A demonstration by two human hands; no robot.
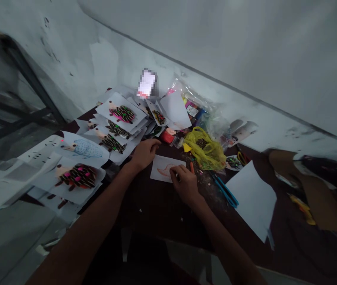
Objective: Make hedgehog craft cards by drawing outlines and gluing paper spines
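Note:
A small sheet of white paper (160, 164) with an orange outline drawing lies on the dark table before me. My right hand (185, 183) rests over its right side, fingers bent and drawn together at the drawing. Whatever they pinch, if anything, is too small to make out. Beside that hand's knuckles an orange stick-like thing (192, 168) shows in part. My left hand (145, 154) lies near the paper's upper left corner, loosely curved, thumb apart from the fingers, with nothing visible in it. Blue-handled scissors (226, 191) lie right of my right hand.
Stacked cards with decorated hedgehogs (122, 113) cover the table's left side. A yellow plastic bag (205, 148), a red lump (167, 137) and clear packaging (216, 122) sit behind the hands. White sheets (253, 200) lie at right. A lit phone (147, 83) leans near the wall.

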